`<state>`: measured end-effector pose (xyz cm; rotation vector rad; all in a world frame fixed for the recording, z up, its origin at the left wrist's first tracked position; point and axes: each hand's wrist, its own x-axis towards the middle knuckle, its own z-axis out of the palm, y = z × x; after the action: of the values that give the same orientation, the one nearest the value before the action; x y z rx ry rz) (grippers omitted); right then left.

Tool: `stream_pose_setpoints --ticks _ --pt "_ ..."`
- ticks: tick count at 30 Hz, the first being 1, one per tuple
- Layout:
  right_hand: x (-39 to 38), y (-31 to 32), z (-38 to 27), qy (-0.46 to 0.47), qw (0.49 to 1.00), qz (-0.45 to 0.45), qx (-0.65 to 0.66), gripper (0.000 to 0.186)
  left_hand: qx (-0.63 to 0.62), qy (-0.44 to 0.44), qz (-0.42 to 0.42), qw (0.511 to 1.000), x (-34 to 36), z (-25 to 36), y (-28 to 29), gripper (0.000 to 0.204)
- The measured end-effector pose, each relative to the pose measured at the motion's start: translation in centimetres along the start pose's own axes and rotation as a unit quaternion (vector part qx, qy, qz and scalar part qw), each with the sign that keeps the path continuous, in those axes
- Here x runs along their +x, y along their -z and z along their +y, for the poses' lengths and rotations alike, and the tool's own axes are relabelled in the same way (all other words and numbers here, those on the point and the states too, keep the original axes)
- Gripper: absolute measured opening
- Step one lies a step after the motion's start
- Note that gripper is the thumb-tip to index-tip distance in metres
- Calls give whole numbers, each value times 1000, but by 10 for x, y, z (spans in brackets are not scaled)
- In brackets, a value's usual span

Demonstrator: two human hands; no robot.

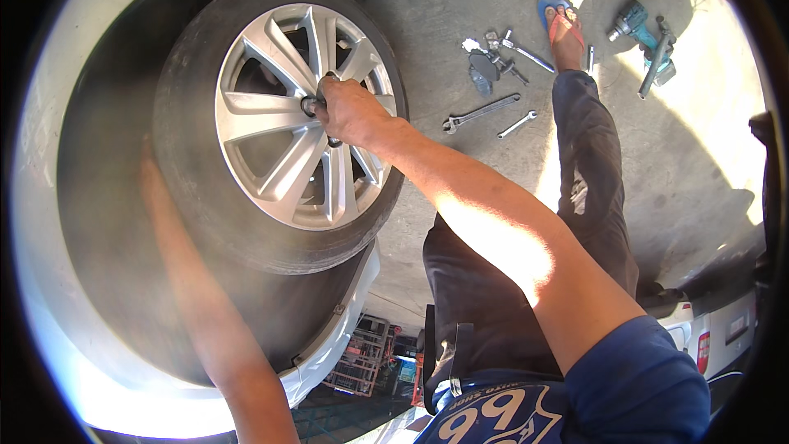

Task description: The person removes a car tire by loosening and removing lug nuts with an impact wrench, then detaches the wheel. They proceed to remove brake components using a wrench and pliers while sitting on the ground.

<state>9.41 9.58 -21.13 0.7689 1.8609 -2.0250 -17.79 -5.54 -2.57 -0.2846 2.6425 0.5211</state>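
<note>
The alloy wheel (263, 111) already sits in the arch (107, 164); my right hand (353, 115) curls around a dark hub fitting (310, 105), tightness unclear; my left hand's (150, 168) grip I cannot tell.

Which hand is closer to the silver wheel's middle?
Right. The right hand is right by the silver wheel's middle; the left hand, blurry, is out by the tire's left edge.

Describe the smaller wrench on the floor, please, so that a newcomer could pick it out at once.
From the silver-spoked wheel, look right across the concrete floor to the outstretched, dark-trousered leg. Just left of it lies the smaller wrench, distinctly shorter and slimmer than the larger wrench on its left.
</note>
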Motion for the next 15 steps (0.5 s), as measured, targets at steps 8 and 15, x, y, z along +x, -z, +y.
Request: stream_pose_setpoints --ticks 8,15 --pt "0 -5 3 -12 1000 -10 17 41 12 -3 4 1000 -18 10 -9 64" --pt "7 -9 1 -18 999 -21 -16 44 -33 34 -26 999 -11 11 -6 64"
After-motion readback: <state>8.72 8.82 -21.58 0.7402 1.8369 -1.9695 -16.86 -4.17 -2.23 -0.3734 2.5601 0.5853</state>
